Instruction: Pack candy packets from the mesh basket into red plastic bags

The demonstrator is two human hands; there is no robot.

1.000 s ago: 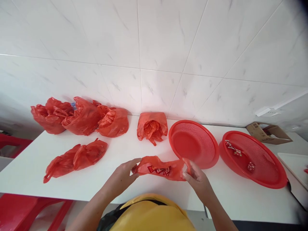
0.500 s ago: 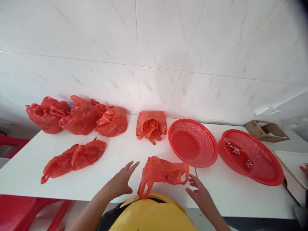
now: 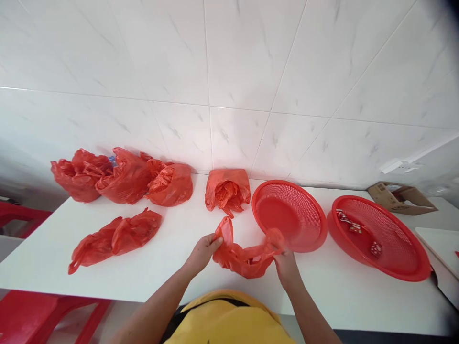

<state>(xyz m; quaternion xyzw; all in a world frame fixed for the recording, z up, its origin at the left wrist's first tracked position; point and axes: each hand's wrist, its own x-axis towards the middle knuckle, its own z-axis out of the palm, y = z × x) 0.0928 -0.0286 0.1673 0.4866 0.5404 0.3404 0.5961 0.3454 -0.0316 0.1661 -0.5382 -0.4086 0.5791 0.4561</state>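
A red plastic bag (image 3: 247, 265) hangs between my two hands over the front of the white table, its mouth pulled apart. My left hand (image 3: 205, 251) pinches the bag by its left handle, which stands up in a loop. On the other side, my right hand (image 3: 286, 267) is closed around the right handle, partly covered by blurred plastic. Something small shows inside the bag's mouth, too little of it to name. Behind the bag sits another red bag (image 3: 229, 184) stuffed with crumpled plastic, and a red mesh basket (image 3: 287, 217) stands just beyond my right hand.
Several full red bags (image 3: 125, 179) lean by the tiled wall at left, with a knotted red bag (image 3: 114, 236) before them. At right are a second basket (image 3: 376, 239) holding small patterned pieces, a cardboard box (image 3: 401, 198) and a white tray (image 3: 439, 248). A red stool (image 3: 32, 315) stands lower left.
Both hands were spread beside the bag lying on the table. Now they have closed on its handles, raised them and drawn the mouth apart.
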